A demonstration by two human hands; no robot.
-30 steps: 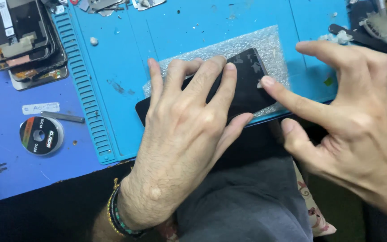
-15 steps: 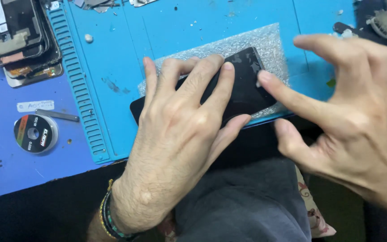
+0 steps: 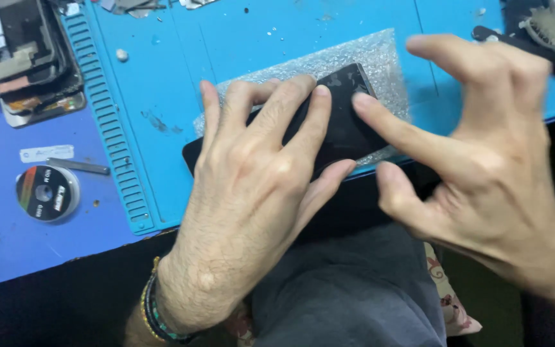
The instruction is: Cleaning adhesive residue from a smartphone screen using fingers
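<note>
A black phone [image 3: 345,122] lies flat on a sheet of bubble wrap [image 3: 380,61] on a blue work mat [image 3: 264,38]. My left hand [image 3: 252,186] lies palm down across the phone's left half, fingers spread and pressing on it. My right hand [image 3: 483,160] hovers at the right, its index fingertip touching the phone's right part while the thumb sits below the mat's front edge and the other fingers are raised. Most of the phone's left end is hidden under my left hand.
A stack of opened phone bodies [image 3: 20,58] sits at the far left. A small round tape reel [image 3: 47,193] and a thin metal tool [image 3: 78,167] lie on the purple surface. A brush and black tools [image 3: 547,32] rest at the top right. My lap [image 3: 348,289] is below.
My left hand has slid slightly left over the phone. My right hand has shifted a little, its index fingertip staying on the phone's right part.
</note>
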